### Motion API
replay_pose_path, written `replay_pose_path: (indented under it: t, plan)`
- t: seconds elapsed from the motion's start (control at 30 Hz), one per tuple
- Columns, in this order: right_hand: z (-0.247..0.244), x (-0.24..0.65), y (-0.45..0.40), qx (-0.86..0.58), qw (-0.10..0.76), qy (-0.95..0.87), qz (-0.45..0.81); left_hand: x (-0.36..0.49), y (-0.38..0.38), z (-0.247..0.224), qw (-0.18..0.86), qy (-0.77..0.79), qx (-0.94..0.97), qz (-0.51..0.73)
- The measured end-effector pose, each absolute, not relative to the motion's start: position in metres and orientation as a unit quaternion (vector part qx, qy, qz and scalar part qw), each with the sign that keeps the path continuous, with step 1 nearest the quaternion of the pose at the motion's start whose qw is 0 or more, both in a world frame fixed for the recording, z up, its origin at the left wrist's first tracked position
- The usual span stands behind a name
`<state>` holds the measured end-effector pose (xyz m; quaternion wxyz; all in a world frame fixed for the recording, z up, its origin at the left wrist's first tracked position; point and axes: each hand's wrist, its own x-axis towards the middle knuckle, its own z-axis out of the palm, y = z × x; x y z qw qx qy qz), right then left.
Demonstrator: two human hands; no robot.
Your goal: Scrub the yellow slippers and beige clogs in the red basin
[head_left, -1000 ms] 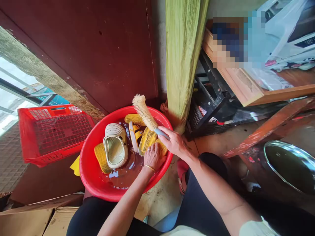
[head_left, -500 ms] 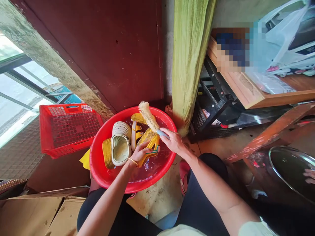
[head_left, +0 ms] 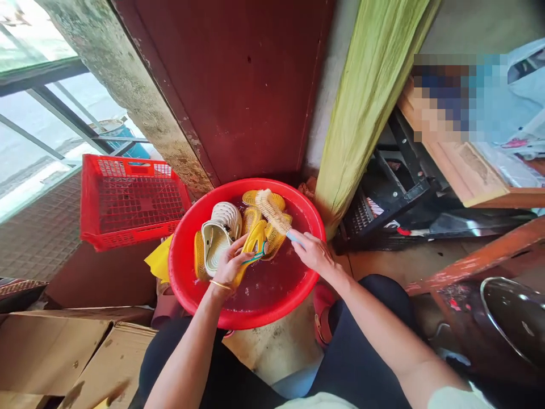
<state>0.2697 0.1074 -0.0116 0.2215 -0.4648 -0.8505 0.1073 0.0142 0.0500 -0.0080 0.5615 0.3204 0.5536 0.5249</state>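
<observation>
In front of me stands a wide red basin point(head_left: 255, 320) of water point(head_left: 276, 289), a red crate point(head_left: 134, 207) left of it. Inside, a pale clog point(head_left: 219, 238) sits among yellow footwear point(head_left: 276, 245). My left hand point(head_left: 233, 262) (thin bracelet point(head_left: 220, 284) at the wrist) clasps a yellow slipper point(head_left: 255, 238), tilted over the basin; my right hand point(head_left: 317, 253) is wrapped around a bristle brush point(head_left: 273, 213), by its handle point(head_left: 296, 236).

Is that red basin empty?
No: the red basin holds water, a cream clog and yellow sandals; how deep the water runs, I cannot tell.
</observation>
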Motion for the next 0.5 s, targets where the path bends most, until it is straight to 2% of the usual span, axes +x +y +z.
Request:
replay_pose_path:
  t: [0.13, 0.23, 0.33, 0.43, 0.5]
  plan:
    - [-0.013, 0.253, 0.092, -0.392, 0.203, -0.892, 0.096, 0.020, 0.054, -0.013, 0.550, 0.549, 0.336, 0.533]
    - [-0.015, 0.252, 0.104, -0.448, 0.187, -0.869, 0.092, 0.018, 0.048, -0.011, 0.549, 0.547, 0.329, 0.539]
    - [-0.014, 0.261, 0.125, -0.497, 0.223, -0.830, 0.114, 0.015, 0.043, -0.002, 0.551, 0.553, 0.300, 0.549]
    - [-0.012, 0.263, 0.122, -0.485, 0.274, -0.821, 0.123, 0.016, 0.043, 0.002, 0.544, 0.556, 0.271, 0.567]
    - [-0.010, 0.256, 0.105, -0.456, 0.261, -0.844, 0.110, 0.020, 0.046, 0.001, 0.540, 0.557, 0.270, 0.570]
